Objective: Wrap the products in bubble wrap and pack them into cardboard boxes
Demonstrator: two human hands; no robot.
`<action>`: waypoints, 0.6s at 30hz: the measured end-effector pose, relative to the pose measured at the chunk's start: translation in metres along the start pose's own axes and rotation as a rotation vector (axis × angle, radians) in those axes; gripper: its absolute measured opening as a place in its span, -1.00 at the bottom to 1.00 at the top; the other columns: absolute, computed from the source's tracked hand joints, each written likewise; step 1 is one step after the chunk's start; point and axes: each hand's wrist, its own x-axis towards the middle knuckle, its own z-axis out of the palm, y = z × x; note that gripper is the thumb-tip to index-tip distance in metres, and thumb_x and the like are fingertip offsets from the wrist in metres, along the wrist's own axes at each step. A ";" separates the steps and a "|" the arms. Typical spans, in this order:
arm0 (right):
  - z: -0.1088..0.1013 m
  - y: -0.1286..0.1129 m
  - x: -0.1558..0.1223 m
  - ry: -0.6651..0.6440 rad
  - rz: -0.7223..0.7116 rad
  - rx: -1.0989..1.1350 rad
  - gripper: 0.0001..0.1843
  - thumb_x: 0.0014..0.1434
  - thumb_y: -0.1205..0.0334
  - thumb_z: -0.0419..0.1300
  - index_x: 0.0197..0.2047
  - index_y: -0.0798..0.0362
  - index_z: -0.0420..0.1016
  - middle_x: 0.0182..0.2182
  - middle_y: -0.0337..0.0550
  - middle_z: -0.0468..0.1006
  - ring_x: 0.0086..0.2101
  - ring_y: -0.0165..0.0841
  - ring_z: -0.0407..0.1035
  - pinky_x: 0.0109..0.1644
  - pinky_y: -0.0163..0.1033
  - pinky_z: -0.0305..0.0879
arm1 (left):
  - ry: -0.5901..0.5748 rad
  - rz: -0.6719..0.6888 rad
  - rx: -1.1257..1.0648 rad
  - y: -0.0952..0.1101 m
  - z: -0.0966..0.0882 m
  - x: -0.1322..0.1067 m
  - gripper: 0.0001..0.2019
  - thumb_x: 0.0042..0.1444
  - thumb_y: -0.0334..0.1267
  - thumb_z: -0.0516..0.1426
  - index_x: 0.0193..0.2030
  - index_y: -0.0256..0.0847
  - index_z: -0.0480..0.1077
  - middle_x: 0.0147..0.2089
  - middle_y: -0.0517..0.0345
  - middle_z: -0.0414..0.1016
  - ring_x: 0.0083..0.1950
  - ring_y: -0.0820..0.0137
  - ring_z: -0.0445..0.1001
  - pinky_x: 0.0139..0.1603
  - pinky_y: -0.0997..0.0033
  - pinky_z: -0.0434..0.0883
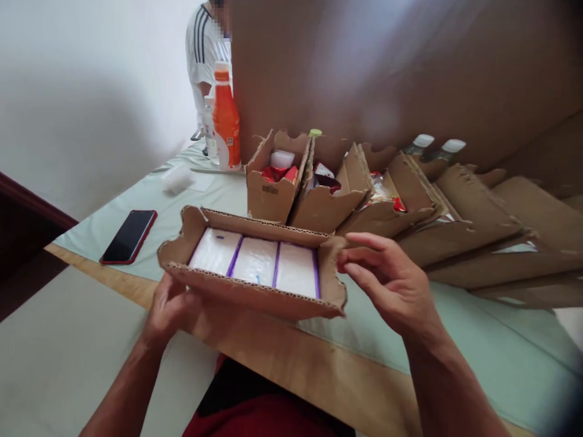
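In the head view, a narrow open-topped cardboard box (255,297) is tilted toward me at the table's front edge. Three white packs with purple edges (252,260) lie side by side inside it. My left hand (170,303) grips the box low at its left end, with some fingers hidden beneath. At the opposite end, my right hand (387,276) has curled fingers and thumb against the cutout end panel. How firmly those fingertips press on the cardboard is hard to tell.
Several similar cardboard boxes (268,197) holding packets stand in a row behind, leaning rightward. A phone (129,237) lies at left on the green cloth (200,191). An orange bottle (226,121) stands at the back, near a person in a white shirt (200,51). A large brown panel (387,67) rises behind.
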 end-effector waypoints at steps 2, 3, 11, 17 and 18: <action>-0.008 0.012 -0.022 -0.035 0.012 -0.011 -0.27 0.26 0.09 0.34 0.44 -0.29 0.24 0.06 -0.10 0.67 -0.03 -0.21 0.62 0.01 -0.10 0.61 | -0.046 -0.050 0.078 0.001 0.007 -0.012 -0.47 -0.06 -0.03 0.37 0.08 -0.14 0.56 0.04 -0.06 0.65 0.22 -0.13 0.55 0.26 -0.10 0.53; -0.006 0.017 -0.033 -0.085 0.017 -0.043 -0.16 0.22 0.04 0.38 0.49 -0.30 0.18 0.17 -0.06 0.61 0.06 -0.16 0.59 0.07 -0.04 0.60 | -0.037 -0.061 0.108 0.001 0.011 -0.017 -0.50 -0.08 -0.03 0.39 0.03 -0.14 0.58 -0.02 -0.05 0.67 0.17 -0.13 0.58 0.22 -0.10 0.55; 0.041 0.032 -0.072 0.099 0.134 -0.219 -0.49 0.18 -0.14 0.35 0.11 -0.06 0.58 -0.02 0.05 0.68 -0.01 0.04 0.59 0.00 0.12 0.59 | -0.098 -0.081 0.081 0.002 0.053 -0.006 -0.42 -0.08 0.00 0.39 0.07 -0.21 0.48 -0.02 -0.08 0.64 0.09 -0.02 0.60 0.11 0.02 0.59; -0.017 0.052 -0.083 0.326 0.448 -0.469 -0.61 -0.01 -0.31 0.36 -0.33 -0.19 0.56 -0.43 0.00 0.65 -0.31 0.11 0.59 -0.40 0.09 0.43 | -0.497 0.053 -0.045 0.012 0.139 0.032 -0.23 0.08 -0.10 0.29 0.43 -0.17 0.23 0.27 -0.08 0.52 0.29 0.01 0.49 0.34 -0.02 0.45; -0.026 0.057 -0.086 0.382 0.499 -0.510 -0.59 -0.06 -0.35 0.35 -0.36 -0.23 0.53 -0.43 0.04 0.64 -0.28 0.15 0.59 -0.39 0.13 0.41 | -0.581 0.086 -0.019 0.017 0.151 0.038 -0.20 0.10 -0.12 0.27 0.49 -0.14 0.18 0.35 -0.07 0.46 0.36 0.00 0.43 0.38 -0.03 0.41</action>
